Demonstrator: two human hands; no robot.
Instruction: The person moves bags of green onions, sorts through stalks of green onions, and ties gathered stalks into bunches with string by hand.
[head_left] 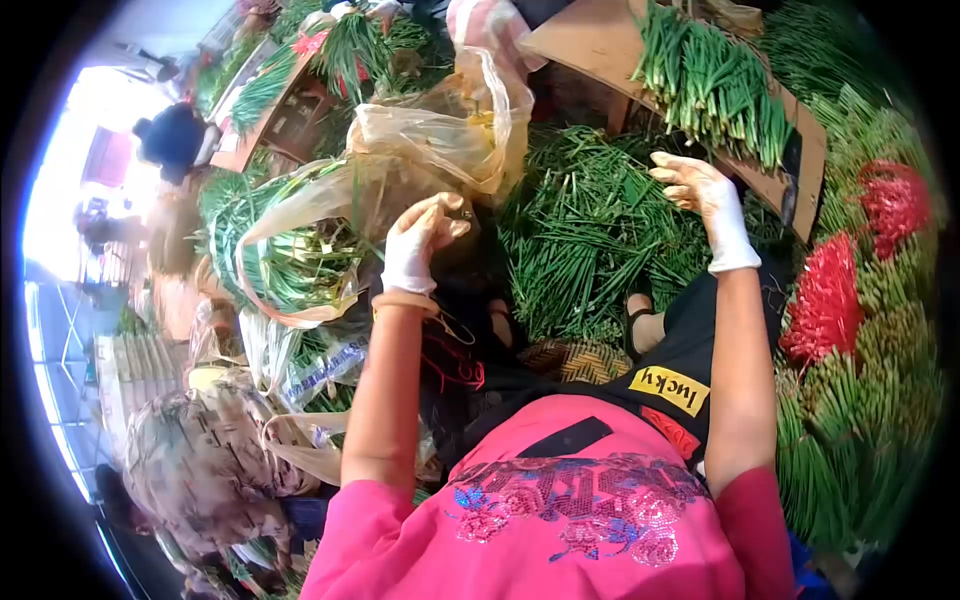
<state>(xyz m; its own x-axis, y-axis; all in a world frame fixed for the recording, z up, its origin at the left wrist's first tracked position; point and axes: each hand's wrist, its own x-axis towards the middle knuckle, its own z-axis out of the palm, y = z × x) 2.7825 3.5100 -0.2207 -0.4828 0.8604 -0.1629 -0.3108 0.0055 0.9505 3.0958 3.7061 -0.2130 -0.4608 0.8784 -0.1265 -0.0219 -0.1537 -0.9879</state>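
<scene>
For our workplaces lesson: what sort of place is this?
Probably a vegetable sorting area: green stalks lined up on a board, a loose heap of greens, and red strings on stacked stalks.

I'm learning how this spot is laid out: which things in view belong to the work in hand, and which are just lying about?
Likely part of the work:
loose green stalks, heaped at centre
green bundles on the board
red strips by the greens at right

Probably just lying about:
printed plastic bag at left
woven item below the heap
</scene>
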